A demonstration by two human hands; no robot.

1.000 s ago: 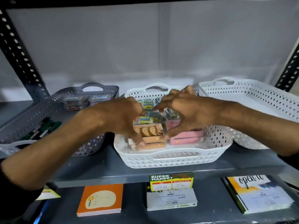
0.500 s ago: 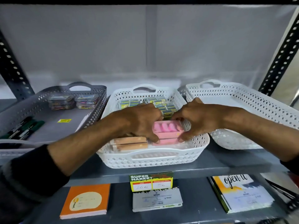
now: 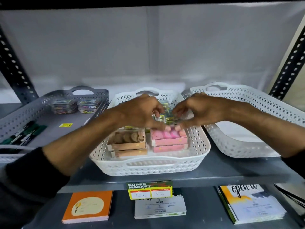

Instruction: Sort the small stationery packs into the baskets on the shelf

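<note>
Over the middle basket (image 3: 148, 164), both hands' grips (image 3: 140, 111) (image 3: 198, 109) pinch small clear packs (image 3: 165, 116) above pink boxes (image 3: 168, 138).

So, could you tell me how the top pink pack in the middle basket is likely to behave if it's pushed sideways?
The top pink pack looks boxy and flat-sided, so it would probably slide, not roll. It sits on another pink pack, so it may shift off that. The tan packs sit close beside it in the middle basket and would likely stop it leftward.
</note>
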